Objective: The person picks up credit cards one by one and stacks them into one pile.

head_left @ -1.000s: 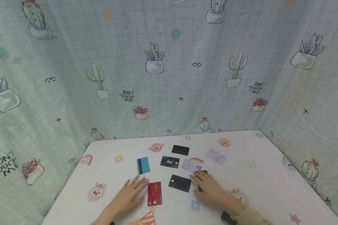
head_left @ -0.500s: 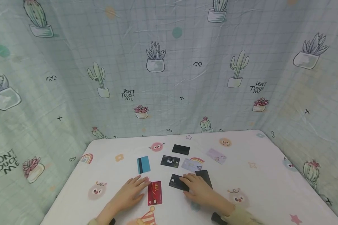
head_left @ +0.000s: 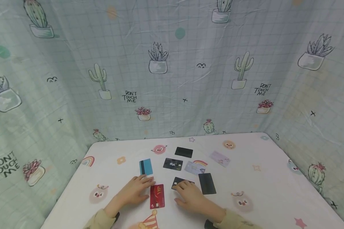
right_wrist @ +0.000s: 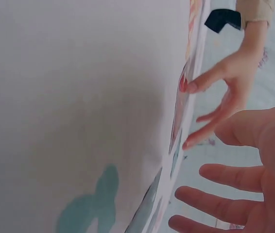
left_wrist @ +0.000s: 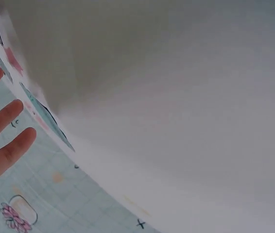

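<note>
In the head view my left hand (head_left: 134, 191) lies low over the table with fingers spread. Its fingertips reach the lower edge of a blue card (head_left: 147, 166) with a dark stripe and the top of a red VIP card (head_left: 157, 201). My right hand (head_left: 191, 197) hovers over or touches a black chip card (head_left: 176, 181), covering its lower part; contact cannot be told. Just right of that hand is a plain black card (head_left: 207, 183). The left wrist view catches spread left fingers (left_wrist: 8, 150), and the right wrist view has extended right fingers (right_wrist: 220, 201). Neither hand grips anything.
Farther back lie a black Vip card (head_left: 173, 164), another black card (head_left: 184, 152) and two pale lilac cards, one nearer (head_left: 194, 168) and one farther right (head_left: 220, 158). The white patterned tabletop (head_left: 275, 190) meets cactus-print curtains (head_left: 172, 86) behind and at both sides.
My right hand has moved left, off the plain black card and onto the black chip card's area. My left hand has shifted slightly forward to the blue card's edge. The cards look unmoved.
</note>
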Tool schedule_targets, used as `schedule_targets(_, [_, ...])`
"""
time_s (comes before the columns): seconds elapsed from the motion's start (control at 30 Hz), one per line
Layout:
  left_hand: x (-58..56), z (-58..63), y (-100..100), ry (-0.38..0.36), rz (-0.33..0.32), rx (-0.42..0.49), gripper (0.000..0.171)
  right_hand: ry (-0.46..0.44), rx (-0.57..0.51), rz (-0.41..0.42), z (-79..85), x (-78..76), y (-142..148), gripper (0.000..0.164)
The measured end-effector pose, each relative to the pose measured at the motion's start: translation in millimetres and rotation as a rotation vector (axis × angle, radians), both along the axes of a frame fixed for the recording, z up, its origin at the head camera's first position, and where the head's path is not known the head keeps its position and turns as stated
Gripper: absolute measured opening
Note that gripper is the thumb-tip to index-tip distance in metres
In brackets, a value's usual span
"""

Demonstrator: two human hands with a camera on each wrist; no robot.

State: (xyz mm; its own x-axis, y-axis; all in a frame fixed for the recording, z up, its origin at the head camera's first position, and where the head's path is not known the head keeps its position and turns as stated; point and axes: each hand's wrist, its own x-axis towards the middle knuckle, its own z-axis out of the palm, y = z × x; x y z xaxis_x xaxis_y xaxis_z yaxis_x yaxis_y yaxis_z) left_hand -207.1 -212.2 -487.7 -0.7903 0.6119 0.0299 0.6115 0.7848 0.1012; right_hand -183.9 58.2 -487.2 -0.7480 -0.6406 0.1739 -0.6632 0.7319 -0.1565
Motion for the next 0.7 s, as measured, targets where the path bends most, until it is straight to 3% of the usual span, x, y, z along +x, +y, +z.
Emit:
schedule_targets(0.37, [-15.2, -2.2, 5, 0.017, -0.056, -0.024, 0.054, -0.038, 0.099, 0.114, -2.0, 7.5, -21, 0.04])
schedule_targets(0.7, [-15.3, -5.3, 9, 0.073, -0.127, -0.031, 0.053, 0.067, 0.197, 0.193, -6.1, 11.5, -33, 0.041])
